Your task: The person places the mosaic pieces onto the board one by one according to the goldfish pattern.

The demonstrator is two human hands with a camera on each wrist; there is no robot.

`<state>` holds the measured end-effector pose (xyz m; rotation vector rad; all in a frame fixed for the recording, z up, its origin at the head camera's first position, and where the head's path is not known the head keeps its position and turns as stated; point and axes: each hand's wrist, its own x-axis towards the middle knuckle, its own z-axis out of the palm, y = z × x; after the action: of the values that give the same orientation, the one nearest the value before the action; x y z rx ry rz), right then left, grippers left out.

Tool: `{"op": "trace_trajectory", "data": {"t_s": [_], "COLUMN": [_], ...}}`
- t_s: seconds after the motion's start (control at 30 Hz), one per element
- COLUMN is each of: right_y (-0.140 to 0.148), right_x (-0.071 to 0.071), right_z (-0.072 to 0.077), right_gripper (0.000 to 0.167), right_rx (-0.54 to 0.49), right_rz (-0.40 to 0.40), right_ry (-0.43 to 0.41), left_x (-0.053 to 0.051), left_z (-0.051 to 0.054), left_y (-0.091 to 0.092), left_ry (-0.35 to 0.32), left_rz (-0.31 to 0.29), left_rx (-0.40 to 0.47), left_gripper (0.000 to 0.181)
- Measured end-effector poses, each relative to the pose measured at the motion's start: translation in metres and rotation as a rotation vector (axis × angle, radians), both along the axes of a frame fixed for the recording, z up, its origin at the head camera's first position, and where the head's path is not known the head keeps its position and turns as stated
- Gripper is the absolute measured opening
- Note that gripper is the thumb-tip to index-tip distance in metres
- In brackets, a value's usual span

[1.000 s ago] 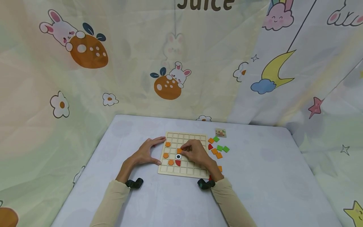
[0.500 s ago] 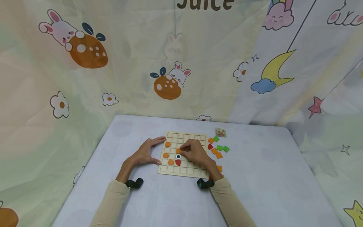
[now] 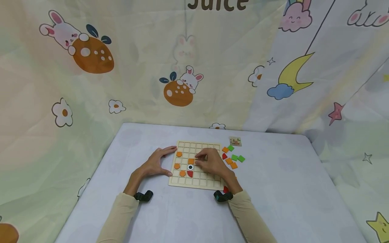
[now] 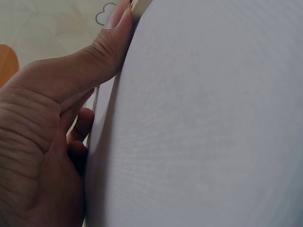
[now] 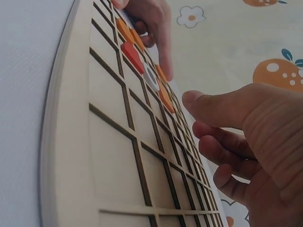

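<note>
A pale wooden grid board lies on the white table. My left hand rests at its left edge, thumb and fingers spread apart and touching the rim. Over the board's middle is my right hand, its thumb and fingertips parted with nothing between them, also plain in the right wrist view. Just left of those fingertips an orange square tile sits in a cell. Below it come a white disc with a black centre and a red quarter-round tile. Orange round tiles lie nearer the left edge.
Right of the board lie loose green squares, orange squares and a red piece. A small patterned card is behind them. Another red piece shows beside the right wrist. A printed curtain hangs behind the table.
My right fingers have let go of the orange square tile and drawn slightly right, leaving it in the cell above the white disc. The left hand has stayed at the board's edge.
</note>
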<state>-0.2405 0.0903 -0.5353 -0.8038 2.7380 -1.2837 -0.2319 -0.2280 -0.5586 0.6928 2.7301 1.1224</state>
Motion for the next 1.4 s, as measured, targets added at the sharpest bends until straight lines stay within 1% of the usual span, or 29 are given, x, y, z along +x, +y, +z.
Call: {"op": "trace_trajectory", "data": {"t_s": [0.23, 0.43, 0.63, 0.77, 0.93, 1.03, 1.17, 1.27, 1.4], "right_y": [0.012, 0.031, 0.048, 0.06, 0.074, 0.081, 0.089, 0.094, 0.098], "right_x": [0.0, -0.004, -0.006, -0.006, -0.008, -0.01, -0.011, -0.012, -0.013], "right_z": [0.003, 0.007, 0.012, 0.012, 0.01, 0.008, 0.008, 0.007, 0.006], "right_gripper": [0.016, 0.019, 0.02, 0.021, 0.026, 0.03, 0.033, 0.036, 0.038], "right_rx": [0.001, -0.018, -0.025, -0.028, -0.021, -0.002, 0.012, 0.014, 0.028], "right_rz": [-0.029, -0.035, -0.066, -0.074, -0.111, -0.146, -0.173, -0.181, -0.189], "right_ry": [-0.012, -0.02, -0.028, -0.021, -0.015, 0.014, 0.043, 0.037, 0.016], "left_x": [0.001, 0.0, -0.001, -0.001, 0.0, 0.001, 0.001, 0.001, 0.001], "left_z": [0.001, 0.001, 0.001, 0.002, 0.003, 0.002, 0.001, 0.0, 0.0], "left_y": [0.001, 0.001, 0.0, 0.0, 0.0, 0.0, 0.0, 0.0, 0.0], "left_ry": [0.005, 0.007, 0.006, 0.003, -0.006, -0.013, -0.03, -0.044, -0.047], "left_rz": [-0.005, -0.009, -0.013, -0.008, -0.003, -0.001, 0.008, 0.015, 0.018], "left_rx": [0.006, 0.009, 0.022, 0.019, 0.015, 0.012, 0.004, 0.0, 0.003], "left_gripper": [0.118, 0.118, 0.119, 0.119, 0.118, 0.118, 0.118, 0.118, 0.118]}}
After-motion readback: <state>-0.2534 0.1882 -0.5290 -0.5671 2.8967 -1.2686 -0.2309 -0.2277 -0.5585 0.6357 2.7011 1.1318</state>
